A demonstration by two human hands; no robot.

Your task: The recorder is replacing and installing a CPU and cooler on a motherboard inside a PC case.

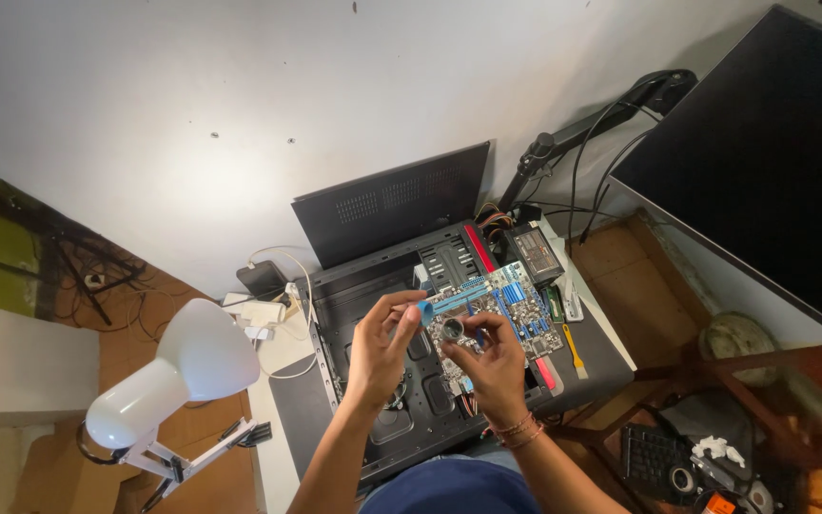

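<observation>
Head view, looking down on my two bare hands raised above an open black computer case [401, 419] that lies flat on a white table [283, 447]; my left hand [380, 350] pinches a small light-blue cap or scoop-like piece [425, 312] between thumb and fingertips, fingers drawn narrow around it; my right hand [495, 366] is closed on a small round grey-rimmed container [453, 329], its dark opening turned toward the camera; the blue piece sits just up and to the left of the container's mouth, near it but, as far as I can tell, not touching; its long axis seems to run roughly left to right, pointing toward the container; my left hand is the nearer one to the blue piece, my right to the container; directly behind both hands a blue motherboard [506, 305] rests in the case, tilted across its upper right; a yellow-handled tool [574, 350] lies on the dark panel to the right; a white desk lamp [178, 376] stands at lower left, and a dark monitor [763, 162] fills the upper right; hard to make out: what the container holds, its exact shape under my fingers, and whether the blue piece is a lid or an applicator; my forearms hide part of the case floor.
</observation>
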